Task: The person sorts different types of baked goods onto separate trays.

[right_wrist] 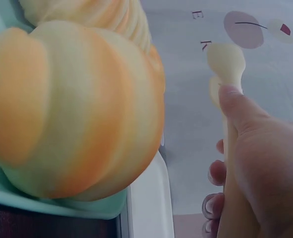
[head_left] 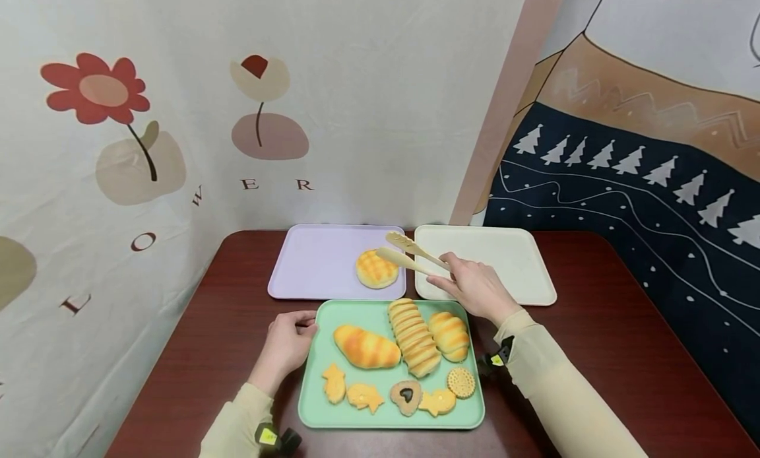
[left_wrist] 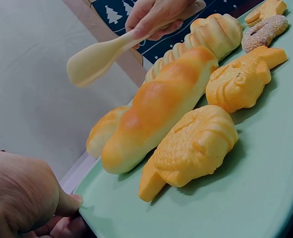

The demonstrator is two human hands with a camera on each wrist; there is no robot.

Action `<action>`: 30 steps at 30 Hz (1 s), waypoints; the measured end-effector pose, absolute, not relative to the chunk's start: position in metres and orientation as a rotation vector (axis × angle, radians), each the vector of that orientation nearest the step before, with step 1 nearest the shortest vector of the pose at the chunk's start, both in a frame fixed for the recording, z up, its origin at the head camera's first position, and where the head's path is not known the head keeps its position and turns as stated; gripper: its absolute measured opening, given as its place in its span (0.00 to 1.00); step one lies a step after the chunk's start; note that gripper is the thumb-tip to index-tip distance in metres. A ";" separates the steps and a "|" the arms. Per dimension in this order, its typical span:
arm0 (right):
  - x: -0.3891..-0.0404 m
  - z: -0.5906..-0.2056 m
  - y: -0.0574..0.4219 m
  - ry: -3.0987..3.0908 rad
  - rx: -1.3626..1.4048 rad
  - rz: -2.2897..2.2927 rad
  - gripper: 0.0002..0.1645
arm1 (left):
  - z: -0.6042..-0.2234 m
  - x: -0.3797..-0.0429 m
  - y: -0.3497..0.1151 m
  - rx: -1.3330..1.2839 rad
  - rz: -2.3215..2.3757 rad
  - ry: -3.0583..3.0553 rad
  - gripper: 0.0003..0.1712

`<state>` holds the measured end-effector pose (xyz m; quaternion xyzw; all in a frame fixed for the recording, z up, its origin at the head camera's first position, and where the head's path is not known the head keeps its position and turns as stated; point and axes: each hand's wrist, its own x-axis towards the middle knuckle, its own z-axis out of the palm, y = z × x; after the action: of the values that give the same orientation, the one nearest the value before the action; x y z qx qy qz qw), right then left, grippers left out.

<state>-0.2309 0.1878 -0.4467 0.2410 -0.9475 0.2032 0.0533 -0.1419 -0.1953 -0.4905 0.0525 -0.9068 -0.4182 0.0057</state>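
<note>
My right hand (head_left: 475, 285) grips a pair of cream-coloured tongs (head_left: 415, 250), thumb on one arm and fingers round the other. Their tips stand apart, with nothing between them, at the upper right of a round bun (head_left: 377, 268) on the lilac tray (head_left: 309, 260). At the left edge of the green tray (head_left: 380, 420), my left hand (head_left: 285, 342) pinches the rim, its thumb (left_wrist: 69, 202) on top and the other fingers partly hidden below. On this tray lie a long smooth bread (head_left: 367, 346), a striped loaf (head_left: 413, 337) and a ridged roll (head_left: 449, 336).
Along the green tray's near side are fish-shaped cookies (head_left: 365, 396), a heart cookie (head_left: 406, 397) and a round biscuit (head_left: 461, 383). Behind the right hand a white tray (head_left: 510, 260) lies beside the lilac one. Printed cloth (head_left: 368, 101) hangs behind the dark red table (head_left: 196, 352).
</note>
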 end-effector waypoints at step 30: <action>-0.192 -0.416 0.213 -2.762 0.818 0.630 0.32 | -0.493 -0.143 -0.195 0.165 -1.333 -2.838 0.15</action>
<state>-0.1920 0.2133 -0.4160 0.2762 -0.9323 0.2127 0.0962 -0.1427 -0.1954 -0.4927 0.0525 -0.9038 -0.4246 0.0009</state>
